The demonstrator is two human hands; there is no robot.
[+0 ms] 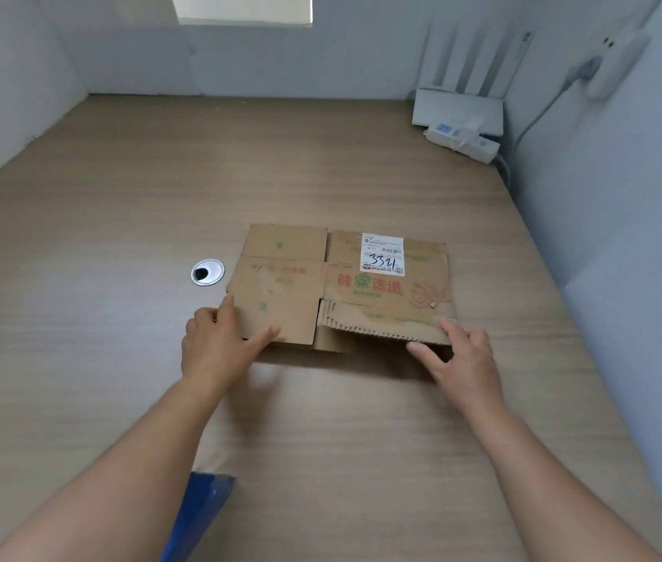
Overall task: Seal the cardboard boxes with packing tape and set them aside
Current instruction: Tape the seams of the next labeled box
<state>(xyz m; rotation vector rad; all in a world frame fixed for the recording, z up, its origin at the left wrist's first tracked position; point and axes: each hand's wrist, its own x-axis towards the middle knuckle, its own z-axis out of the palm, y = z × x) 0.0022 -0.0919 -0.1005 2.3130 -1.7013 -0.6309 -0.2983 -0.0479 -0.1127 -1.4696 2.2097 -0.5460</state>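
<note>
A flattened brown cardboard box (337, 285) lies on the wooden table (118, 221), with red and green print and a white shipping label (382, 253) marked 3321. My left hand (219, 342) grips its near left corner, thumb on top of the flap and fingers along the left edge. My right hand (459, 354) holds the near right edge, thumb on the torn corrugated flap and fingers tucked under it. No packing tape is in view.
A round metal cable grommet (207, 272) sits in the table left of the box. A white router (459, 109) and a power strip (463, 142) stand in the back right corner. Grey partition walls enclose three sides. A blue object (199, 517) shows at the near edge.
</note>
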